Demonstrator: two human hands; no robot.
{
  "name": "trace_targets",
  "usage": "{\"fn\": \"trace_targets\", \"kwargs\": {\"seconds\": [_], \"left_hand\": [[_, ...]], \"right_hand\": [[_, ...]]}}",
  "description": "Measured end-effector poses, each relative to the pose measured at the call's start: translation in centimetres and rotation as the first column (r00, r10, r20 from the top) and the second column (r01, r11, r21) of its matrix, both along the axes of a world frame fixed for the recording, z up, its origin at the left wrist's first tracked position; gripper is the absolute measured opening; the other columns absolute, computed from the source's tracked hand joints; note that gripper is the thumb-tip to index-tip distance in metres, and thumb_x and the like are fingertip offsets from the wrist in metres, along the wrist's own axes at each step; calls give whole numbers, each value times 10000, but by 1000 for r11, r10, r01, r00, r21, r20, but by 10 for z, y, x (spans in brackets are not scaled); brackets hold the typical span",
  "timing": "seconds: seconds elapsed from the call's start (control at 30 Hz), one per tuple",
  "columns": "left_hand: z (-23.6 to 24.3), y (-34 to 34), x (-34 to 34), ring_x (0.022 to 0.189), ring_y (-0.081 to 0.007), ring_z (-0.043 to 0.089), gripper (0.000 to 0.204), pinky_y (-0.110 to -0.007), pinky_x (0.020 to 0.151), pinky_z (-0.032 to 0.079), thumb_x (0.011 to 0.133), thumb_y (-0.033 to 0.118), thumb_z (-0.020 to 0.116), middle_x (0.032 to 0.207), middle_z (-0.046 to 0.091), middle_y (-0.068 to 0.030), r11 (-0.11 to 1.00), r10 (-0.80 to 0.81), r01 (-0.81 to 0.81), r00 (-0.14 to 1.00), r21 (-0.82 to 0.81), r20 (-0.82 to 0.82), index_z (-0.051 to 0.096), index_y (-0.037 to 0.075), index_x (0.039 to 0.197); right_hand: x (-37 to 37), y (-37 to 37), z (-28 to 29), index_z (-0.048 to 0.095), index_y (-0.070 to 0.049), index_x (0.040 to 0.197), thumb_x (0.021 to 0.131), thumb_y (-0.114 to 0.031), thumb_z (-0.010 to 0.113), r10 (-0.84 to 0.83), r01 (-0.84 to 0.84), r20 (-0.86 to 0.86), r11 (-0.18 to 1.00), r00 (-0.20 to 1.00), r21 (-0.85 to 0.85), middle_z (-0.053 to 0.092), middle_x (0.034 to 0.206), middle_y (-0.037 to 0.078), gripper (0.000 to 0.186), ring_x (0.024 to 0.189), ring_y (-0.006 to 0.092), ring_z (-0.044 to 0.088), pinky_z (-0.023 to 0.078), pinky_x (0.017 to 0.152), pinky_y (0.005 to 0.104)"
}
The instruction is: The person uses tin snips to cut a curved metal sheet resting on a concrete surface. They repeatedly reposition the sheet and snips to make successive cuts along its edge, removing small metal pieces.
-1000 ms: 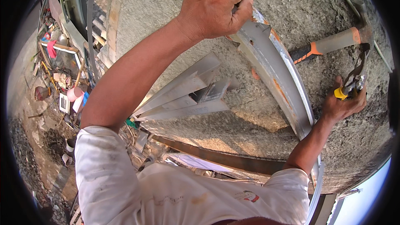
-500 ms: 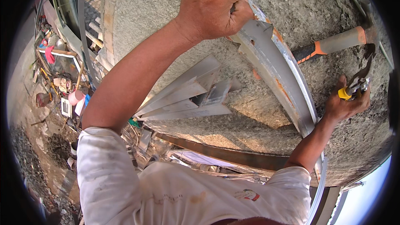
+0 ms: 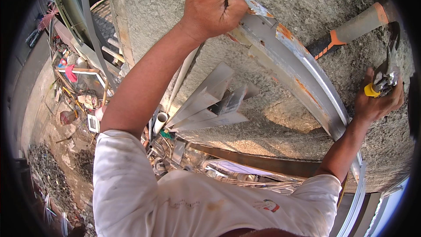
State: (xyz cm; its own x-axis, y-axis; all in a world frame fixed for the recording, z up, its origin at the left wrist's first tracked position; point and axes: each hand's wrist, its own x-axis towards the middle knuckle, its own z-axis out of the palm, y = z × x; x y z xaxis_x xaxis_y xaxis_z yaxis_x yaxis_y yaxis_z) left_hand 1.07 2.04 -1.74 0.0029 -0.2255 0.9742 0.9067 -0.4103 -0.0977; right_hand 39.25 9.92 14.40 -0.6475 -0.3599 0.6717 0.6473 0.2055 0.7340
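My left hand (image 3: 215,6) is closed in a fist at the top, at the upper end of a long, rust-spotted metal channel (image 3: 291,63). It appears to grip that end, though the fingers partly hide it. The channel runs down to the right, passing beneath my right forearm. Over at the far right, my right hand (image 3: 378,101) is wrapped around tin snips (image 3: 388,81) with a yellow grip, their dark jaws pointing up. A tool with a grey, black and orange handle (image 3: 357,26) lies on the concrete between the channel and the snips.
Bent sheet-metal offcuts (image 3: 210,103) lie on the rough concrete slab (image 3: 280,118), near its edge. A pale pipe (image 3: 182,74) rests beside my left forearm. Beyond and below, at left, are curved metal strips (image 3: 85,13) and rubble (image 3: 50,171) with scattered debris.
My left hand has moved slightly left and up, and the pale pipe now shows beside its forearm. My right hand, with the snips, has moved right and a little up.
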Motion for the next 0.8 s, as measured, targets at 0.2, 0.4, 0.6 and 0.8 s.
{"fn": "trace_targets", "kwargs": {"seconds": [0.2,0.4,0.6,0.8], "left_hand": [[3,0,-3,645,-348,460,300,-481,613,342,952,267,506,706,465,-138,999,-20,18,997,-40,-70,544,76,724],[2,-6,-2,687,-358,482,292,-484,653,363,969,253,488,724,496,-141,997,11,-14,999,-75,-46,567,70,756],[-3,-5,-3,705,-366,494,291,-487,674,375,981,235,469,745,523,-147,997,39,-41,999,-59,-38,570,69,765],[-7,-6,-4,832,-278,540,190,-432,752,421,877,206,554,868,612,-90,989,74,-70,997,-128,26,685,73,843]], "right_hand": [[7,-1,-3,458,-130,1479,737,-159,884,41,-41,-7,992,999,-119,583,1409,18,856,1230,261,507,388,1055,366],[2,-15,-1,465,-129,1488,746,-111,850,77,-82,-36,980,996,-182,596,1423,49,836,1207,270,548,413,1058,397],[5,-73,-33,420,-41,1504,839,-189,831,148,-278,-255,741,956,-612,443,1507,201,795,1259,277,529,432,1069,445],[3,-135,-122,358,-45,1544,783,-148,801,415,-556,-617,-272,668,-785,427,1507,169,887,1279,300,510,409,1080,484]]}}
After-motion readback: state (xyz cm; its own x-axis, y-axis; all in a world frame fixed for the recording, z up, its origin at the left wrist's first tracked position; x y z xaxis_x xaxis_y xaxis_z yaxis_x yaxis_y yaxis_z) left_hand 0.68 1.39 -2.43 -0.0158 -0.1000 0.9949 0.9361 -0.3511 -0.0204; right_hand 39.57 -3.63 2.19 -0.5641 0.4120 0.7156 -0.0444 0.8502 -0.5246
